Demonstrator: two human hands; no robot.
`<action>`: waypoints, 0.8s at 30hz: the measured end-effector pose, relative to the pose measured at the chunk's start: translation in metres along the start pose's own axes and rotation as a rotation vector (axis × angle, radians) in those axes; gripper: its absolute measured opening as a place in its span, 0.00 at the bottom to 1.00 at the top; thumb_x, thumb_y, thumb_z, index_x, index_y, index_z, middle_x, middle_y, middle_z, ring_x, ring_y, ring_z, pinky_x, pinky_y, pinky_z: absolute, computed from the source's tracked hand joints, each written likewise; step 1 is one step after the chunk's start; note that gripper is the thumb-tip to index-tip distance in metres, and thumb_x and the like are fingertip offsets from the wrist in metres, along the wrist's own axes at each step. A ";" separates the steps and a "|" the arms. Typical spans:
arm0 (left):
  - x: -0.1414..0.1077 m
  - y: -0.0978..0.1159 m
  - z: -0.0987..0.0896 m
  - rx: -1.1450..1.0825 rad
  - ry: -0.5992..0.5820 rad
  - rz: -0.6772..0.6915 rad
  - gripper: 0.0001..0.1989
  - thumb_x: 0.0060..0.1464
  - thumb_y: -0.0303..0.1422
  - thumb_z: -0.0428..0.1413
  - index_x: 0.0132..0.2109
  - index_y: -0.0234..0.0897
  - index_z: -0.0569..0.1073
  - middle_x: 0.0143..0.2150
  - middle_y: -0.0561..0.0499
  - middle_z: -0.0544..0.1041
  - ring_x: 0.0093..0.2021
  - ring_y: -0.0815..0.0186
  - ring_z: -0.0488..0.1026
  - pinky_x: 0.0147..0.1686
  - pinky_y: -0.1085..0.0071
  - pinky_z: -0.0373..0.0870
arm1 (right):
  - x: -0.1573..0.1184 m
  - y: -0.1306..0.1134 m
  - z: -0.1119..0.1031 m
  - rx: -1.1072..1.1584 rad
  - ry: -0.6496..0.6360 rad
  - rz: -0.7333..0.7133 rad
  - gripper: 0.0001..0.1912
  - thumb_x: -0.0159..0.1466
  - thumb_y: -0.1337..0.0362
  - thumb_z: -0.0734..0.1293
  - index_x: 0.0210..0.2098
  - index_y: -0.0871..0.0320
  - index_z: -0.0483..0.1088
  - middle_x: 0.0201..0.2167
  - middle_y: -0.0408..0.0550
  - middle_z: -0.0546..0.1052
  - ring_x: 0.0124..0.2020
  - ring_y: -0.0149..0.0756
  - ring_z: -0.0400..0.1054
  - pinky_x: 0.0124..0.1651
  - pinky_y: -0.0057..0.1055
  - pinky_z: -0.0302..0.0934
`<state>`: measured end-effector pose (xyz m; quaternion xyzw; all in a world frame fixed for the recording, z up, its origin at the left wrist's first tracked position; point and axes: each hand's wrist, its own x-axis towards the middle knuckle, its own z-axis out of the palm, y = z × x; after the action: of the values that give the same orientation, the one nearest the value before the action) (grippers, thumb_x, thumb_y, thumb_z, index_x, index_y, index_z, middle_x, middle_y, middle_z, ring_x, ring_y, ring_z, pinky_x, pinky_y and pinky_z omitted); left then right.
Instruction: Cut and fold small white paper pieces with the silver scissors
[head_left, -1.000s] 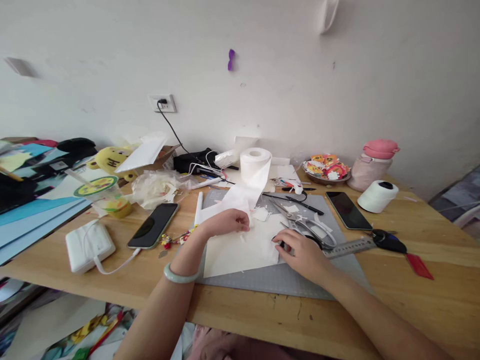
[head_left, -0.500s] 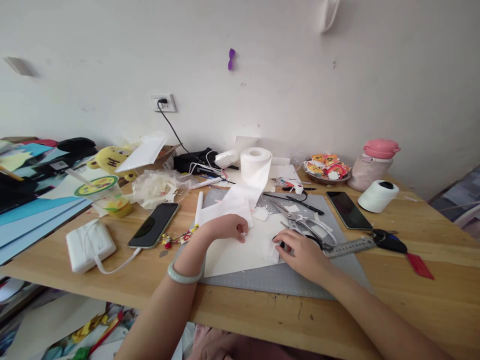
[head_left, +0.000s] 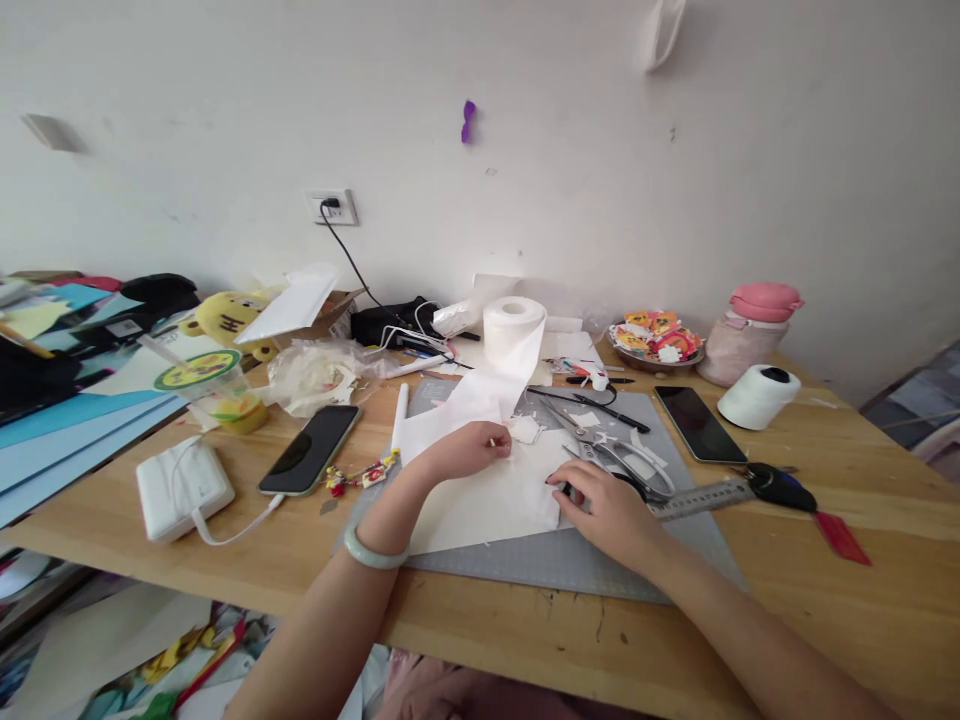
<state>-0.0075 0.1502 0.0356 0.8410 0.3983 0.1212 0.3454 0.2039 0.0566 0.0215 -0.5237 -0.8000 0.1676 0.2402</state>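
Note:
My left hand (head_left: 476,450), with a pale green bangle on its wrist, hovers over a white paper sheet (head_left: 457,510). Its fingers are pinched on a small white tissue scrap (head_left: 496,441). Lower and to the right, my right hand (head_left: 596,500) has its fingers curled closed at the edge of a white tissue piece (head_left: 541,500) lying on the sheet; the grip is partly hidden. Metal scissors (head_left: 641,470) lie just beyond that hand. A tissue roll (head_left: 514,340) stands behind, its loose strip (head_left: 476,395) trailing toward my left hand.
A grey cutting mat (head_left: 525,565) lies under the paper. To the right are a steel ruler (head_left: 701,497), a phone (head_left: 699,424), a thread spool (head_left: 759,397) and a pink-lidded bottle (head_left: 746,335). Another phone (head_left: 309,450), a white power bank (head_left: 184,488) and a drink cup (head_left: 225,395) stand left.
My left hand has moved a little to the right and away from me, lifting the pinched scrap. My right hand has stayed almost in place. The view has shifted slightly.

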 end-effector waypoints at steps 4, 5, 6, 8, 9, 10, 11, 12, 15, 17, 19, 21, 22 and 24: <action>0.001 0.014 0.011 -0.326 -0.059 0.013 0.08 0.52 0.35 0.48 0.31 0.36 0.65 0.28 0.54 0.68 0.28 0.69 0.67 0.30 0.72 0.63 | 0.000 0.001 0.001 0.114 0.083 0.050 0.12 0.61 0.60 0.61 0.43 0.55 0.66 0.38 0.47 0.73 0.28 0.31 0.67 0.32 0.30 0.63; 0.002 0.017 0.014 -0.397 -0.086 0.021 0.08 0.52 0.36 0.49 0.32 0.36 0.65 0.27 0.55 0.67 0.27 0.70 0.66 0.30 0.72 0.63 | 0.001 0.001 0.001 0.146 0.106 0.050 0.13 0.60 0.60 0.61 0.45 0.55 0.65 0.39 0.47 0.73 0.28 0.31 0.66 0.32 0.30 0.63; 0.002 0.020 0.017 -0.459 -0.116 0.037 0.08 0.52 0.37 0.49 0.32 0.36 0.65 0.26 0.55 0.66 0.27 0.71 0.65 0.29 0.73 0.62 | 0.001 0.002 0.002 0.179 0.126 0.044 0.15 0.60 0.60 0.62 0.46 0.55 0.64 0.39 0.47 0.72 0.28 0.31 0.66 0.31 0.30 0.63; 0.002 0.024 0.023 -0.555 -0.167 0.082 0.09 0.51 0.38 0.51 0.33 0.36 0.65 0.27 0.55 0.66 0.27 0.72 0.65 0.29 0.74 0.62 | 0.002 0.003 0.004 0.242 0.153 0.019 0.16 0.60 0.61 0.62 0.47 0.55 0.64 0.38 0.47 0.72 0.29 0.31 0.67 0.33 0.29 0.64; 0.002 0.025 0.026 -0.590 -0.191 0.105 0.09 0.51 0.38 0.52 0.33 0.35 0.65 0.28 0.55 0.67 0.27 0.73 0.65 0.29 0.74 0.62 | 0.002 0.004 0.006 0.272 0.159 0.005 0.15 0.59 0.62 0.63 0.47 0.56 0.64 0.38 0.47 0.72 0.31 0.31 0.68 0.35 0.29 0.65; 0.002 0.026 0.028 -0.615 -0.209 0.125 0.09 0.51 0.38 0.53 0.33 0.35 0.65 0.28 0.55 0.67 0.27 0.73 0.65 0.29 0.74 0.62 | 0.002 0.004 0.007 0.298 0.161 -0.005 0.15 0.59 0.63 0.63 0.46 0.56 0.65 0.38 0.47 0.72 0.33 0.32 0.68 0.37 0.29 0.65; 0.002 0.027 0.030 -0.633 -0.221 0.136 0.10 0.51 0.38 0.53 0.33 0.35 0.65 0.28 0.55 0.67 0.27 0.73 0.64 0.30 0.74 0.61 | 0.002 0.004 0.008 0.320 0.161 -0.011 0.14 0.59 0.64 0.63 0.46 0.56 0.65 0.38 0.47 0.73 0.34 0.32 0.69 0.39 0.29 0.65; 0.003 0.027 0.032 -0.646 -0.223 0.141 0.10 0.51 0.38 0.53 0.34 0.35 0.65 0.28 0.55 0.67 0.27 0.73 0.64 0.29 0.75 0.61 | 0.002 0.004 0.008 0.337 0.159 -0.010 0.13 0.60 0.65 0.62 0.45 0.56 0.66 0.37 0.47 0.73 0.35 0.33 0.69 0.40 0.29 0.65; 0.004 0.027 0.035 -0.690 -0.205 0.124 0.10 0.51 0.38 0.54 0.35 0.35 0.64 0.27 0.56 0.67 0.26 0.74 0.64 0.28 0.75 0.60 | 0.002 0.003 0.008 0.365 0.156 0.015 0.08 0.60 0.64 0.61 0.39 0.56 0.69 0.34 0.46 0.75 0.34 0.33 0.70 0.38 0.29 0.65; 0.004 0.026 0.035 -0.716 -0.195 0.109 0.10 0.50 0.37 0.55 0.34 0.35 0.64 0.27 0.56 0.67 0.26 0.73 0.65 0.28 0.75 0.60 | 0.002 0.001 0.006 0.367 0.157 0.031 0.07 0.60 0.64 0.61 0.35 0.56 0.70 0.32 0.45 0.75 0.32 0.33 0.70 0.36 0.29 0.65; 0.004 0.027 0.035 -0.726 -0.185 0.098 0.09 0.51 0.36 0.54 0.34 0.35 0.63 0.27 0.56 0.67 0.27 0.73 0.66 0.30 0.74 0.62 | 0.002 0.000 0.004 0.364 0.166 0.047 0.07 0.60 0.64 0.61 0.33 0.56 0.71 0.30 0.46 0.75 0.31 0.33 0.70 0.35 0.29 0.65; 0.005 0.027 0.035 -0.736 -0.175 0.091 0.09 0.51 0.36 0.54 0.34 0.35 0.64 0.27 0.55 0.68 0.29 0.72 0.67 0.32 0.73 0.62 | 0.003 0.000 0.002 0.349 0.182 0.067 0.07 0.60 0.64 0.61 0.31 0.56 0.70 0.28 0.46 0.75 0.30 0.34 0.70 0.34 0.30 0.65; 0.005 0.027 0.035 -0.747 -0.173 0.090 0.08 0.51 0.35 0.54 0.34 0.35 0.64 0.28 0.55 0.69 0.29 0.72 0.67 0.33 0.73 0.63 | 0.003 0.000 0.002 0.342 0.193 0.077 0.07 0.59 0.65 0.61 0.31 0.56 0.70 0.28 0.46 0.75 0.30 0.35 0.70 0.34 0.30 0.66; 0.005 0.027 0.035 -0.782 -0.170 0.089 0.09 0.50 0.35 0.55 0.35 0.36 0.64 0.28 0.54 0.70 0.30 0.71 0.68 0.33 0.72 0.63 | 0.004 0.001 0.003 0.335 0.208 0.088 0.07 0.59 0.65 0.61 0.31 0.56 0.70 0.28 0.47 0.75 0.30 0.35 0.70 0.34 0.31 0.66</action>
<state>0.0283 0.1245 0.0276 0.6698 0.2553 0.2082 0.6655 0.2017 0.0602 0.0199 -0.5253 -0.7082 0.2537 0.3976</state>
